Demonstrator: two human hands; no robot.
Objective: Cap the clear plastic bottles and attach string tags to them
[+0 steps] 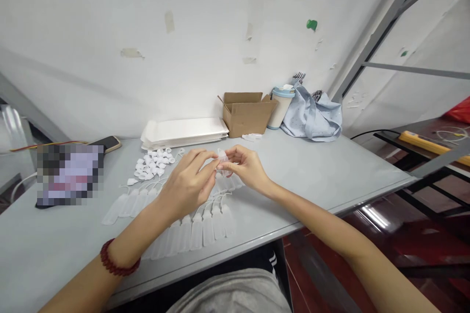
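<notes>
My left hand and my right hand meet above the middle of the table. Between their fingertips is a small translucent plastic piece, partly covered by the fingers. Below and to the left lie rows of flat translucent plastic sleeves with thin loops, side by side on the table. Part of the rows is hidden behind my left hand and forearm. Beyond my left hand is a loose pile of small white caps.
The grey table stands against a white wall. At its back are a stack of white card, an open cardboard box, a cup with a blue lid and a light blue cloth bag. A phone lies far left.
</notes>
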